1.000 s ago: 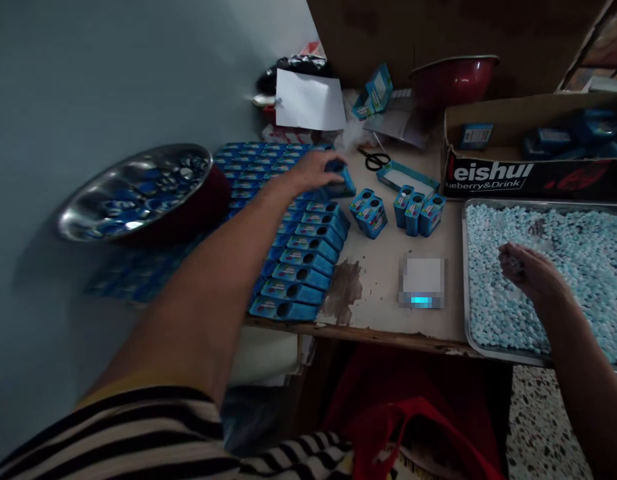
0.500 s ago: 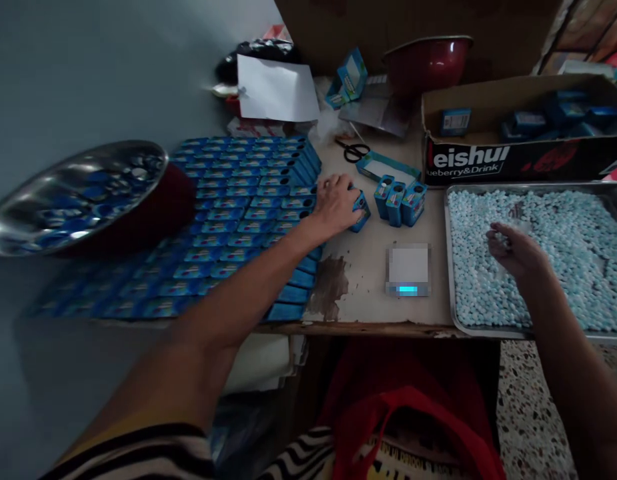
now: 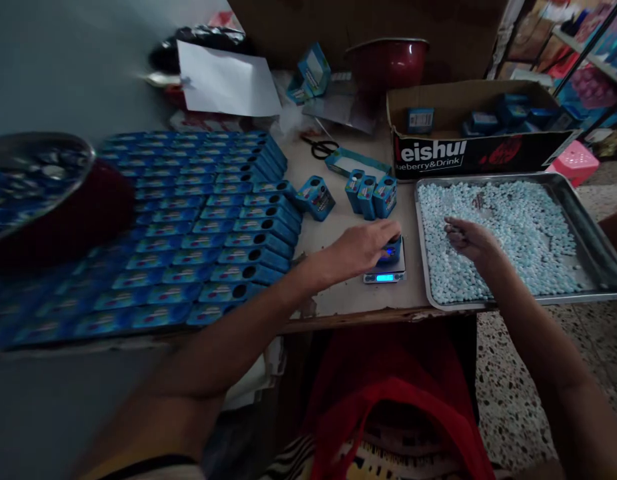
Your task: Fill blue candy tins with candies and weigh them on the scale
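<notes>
My left hand [image 3: 365,248] is closed around a small blue box [image 3: 391,252], on or just above the plate of a small digital scale [image 3: 385,275] with a lit display. Fingers cover part of the box. Over a metal tray [image 3: 424,280], my right hand [image 3: 472,240] is curled, its fingertips pinched on a few pale tablets [image 3: 456,231]. Small pale blue and white tablets [image 3: 518,247] spread across most of that tray. Behind the scale stand three blue boxes [image 3: 369,197] close together, with another pair of blue boxes [image 3: 317,199] left of them.
Packed rows of blue boxes [image 3: 188,227] cover the left side of the table. A bowl [image 3: 108,207] of shiny blue pieces rests there. Scissors [image 3: 322,147], a blue carton tray [image 3: 358,164], a red bowl [image 3: 388,63] and a cardboard box [image 3: 438,157] holding blue boxes stand behind.
My left hand has moved right from the blue boxes to the scale, with a box in it. My right hand stays over the tray, fingers still curled. The view has swung right.
</notes>
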Demonstrator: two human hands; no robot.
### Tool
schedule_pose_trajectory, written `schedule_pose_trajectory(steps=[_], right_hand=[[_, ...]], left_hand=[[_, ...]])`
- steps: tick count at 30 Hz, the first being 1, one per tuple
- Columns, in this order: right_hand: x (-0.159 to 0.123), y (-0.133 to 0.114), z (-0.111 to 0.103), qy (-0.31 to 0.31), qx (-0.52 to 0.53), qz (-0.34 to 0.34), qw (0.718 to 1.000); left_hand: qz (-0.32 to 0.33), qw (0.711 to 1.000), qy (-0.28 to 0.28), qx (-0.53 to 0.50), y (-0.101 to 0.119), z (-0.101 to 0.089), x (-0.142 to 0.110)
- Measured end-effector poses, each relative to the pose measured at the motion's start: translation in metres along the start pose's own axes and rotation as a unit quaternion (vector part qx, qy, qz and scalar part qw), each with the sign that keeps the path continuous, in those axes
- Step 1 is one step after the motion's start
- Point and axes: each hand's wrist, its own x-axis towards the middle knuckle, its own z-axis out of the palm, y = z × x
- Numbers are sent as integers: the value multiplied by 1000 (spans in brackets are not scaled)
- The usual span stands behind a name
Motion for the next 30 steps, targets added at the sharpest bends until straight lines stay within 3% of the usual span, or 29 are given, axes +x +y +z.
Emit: schedule_pose_trajectory(steps=[4, 9, 13, 17, 22, 30], right_hand=[[-25, -6, 36, -70, -131, -46, 988], [-45, -36, 83, -170, -348, -30, 922], [-41, -56, 109, -198, -445, -35, 872], [-34, -64, 117, -194, -512, -26, 837], [-40, -62, 123, -169, -579, -69, 794], [-58, -55, 152, -111, -713, -126, 681]], left_hand=[[5, 998, 27, -53, -4, 6, -8], [-68, 986, 132, -80, -21, -6, -57], [-109, 971, 204, -66, -32, 0, -101], [-116, 952, 274, -74, -37, 7, -127], [-103, 936, 328, -79, -41, 7, -133], [-96, 915, 350, -177, -51, 35, -115]])
